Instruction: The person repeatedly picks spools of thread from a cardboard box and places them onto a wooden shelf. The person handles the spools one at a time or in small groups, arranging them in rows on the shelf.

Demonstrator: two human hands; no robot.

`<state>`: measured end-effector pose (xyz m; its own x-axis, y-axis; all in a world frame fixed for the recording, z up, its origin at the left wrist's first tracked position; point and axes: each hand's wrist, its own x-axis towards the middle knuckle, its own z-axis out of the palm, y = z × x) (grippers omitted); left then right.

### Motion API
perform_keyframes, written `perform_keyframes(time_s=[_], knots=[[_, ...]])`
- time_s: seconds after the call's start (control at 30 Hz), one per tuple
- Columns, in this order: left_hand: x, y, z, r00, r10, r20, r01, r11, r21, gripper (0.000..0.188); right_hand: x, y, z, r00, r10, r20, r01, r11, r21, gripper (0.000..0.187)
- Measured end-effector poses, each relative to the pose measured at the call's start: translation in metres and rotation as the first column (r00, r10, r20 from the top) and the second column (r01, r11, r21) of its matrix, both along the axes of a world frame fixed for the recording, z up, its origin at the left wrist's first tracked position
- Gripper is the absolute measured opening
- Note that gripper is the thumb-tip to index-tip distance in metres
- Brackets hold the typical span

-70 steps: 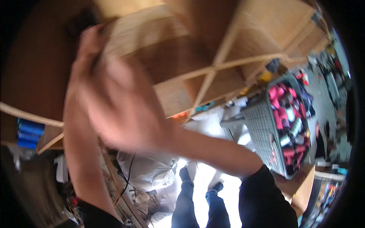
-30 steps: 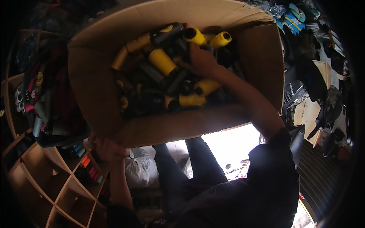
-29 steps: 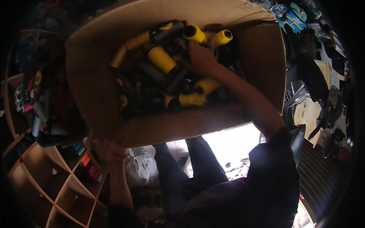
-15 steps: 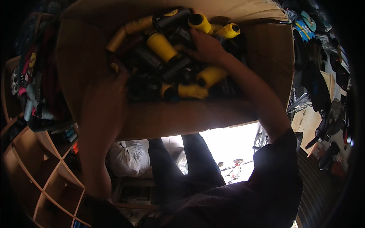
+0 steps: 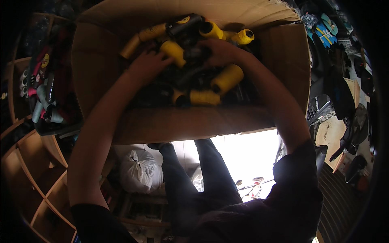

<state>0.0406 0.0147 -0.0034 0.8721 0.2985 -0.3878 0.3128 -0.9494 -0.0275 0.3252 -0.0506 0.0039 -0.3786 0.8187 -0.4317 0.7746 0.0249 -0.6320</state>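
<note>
Wooden cubby shelves point(image 5: 36, 170) flank a cardboard box point(image 5: 182, 121) of yellow-and-black spools point(image 5: 194, 60) — both hands rummage inside. Left hand point(image 5: 148, 65) spreads loosely over them; right hand point(image 5: 219, 50) curls around a dark spool point(image 5: 194, 54). Sorting seems underway — lifting calls for a firmer grasp.

Dark short sleeves point(image 5: 298, 178), bare forearms, dark trousers point(image 5: 194, 178).

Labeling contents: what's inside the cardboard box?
Inside the cardboard box: yellow cylinders mixed with black cylinders. The left hand and right hand rest on the pile; lower layers are covered.
</note>
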Motion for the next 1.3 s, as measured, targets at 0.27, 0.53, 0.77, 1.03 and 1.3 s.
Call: perform_keyframes(time_s=[0.27,0.53,0.77,1.03,1.3], knots=[[-0.017,-0.005,0.12,0.816,0.498,0.294,-0.287,0.79,-0.541,0.074,-0.003,-0.019,0.056,0.926,-0.32,-0.199,0.3,0.946,-0.125,0.074],[-0.172,-0.084,0.22,-0.015,0.926,0.378,0.186,0.374,-0.908,0.081,-0.116,-0.079,0.201,0.677,-0.385,-0.627,0.493,0.87,-0.002,0.07],[-0.352,-0.192,0.217,-0.571,0.817,0.082,0.196,0.233,-0.953,0.062,-0.294,-0.111,0.2,0.198,-0.327,-0.924,0.256,0.927,-0.274,0.072],[-0.523,-0.323,0.19,-0.888,0.416,0.194,-0.063,0.308,-0.949,0.063,-0.548,-0.115,0.166,0.319,-0.243,-0.916,-0.238,0.915,-0.325,0.08],[-0.661,-0.385,0.236,-0.825,0.068,0.562,-0.515,0.32,-0.795,0.065,-0.688,-0.158,0.138,0.52,0.028,-0.854,-0.335,0.926,-0.174,0.072]])
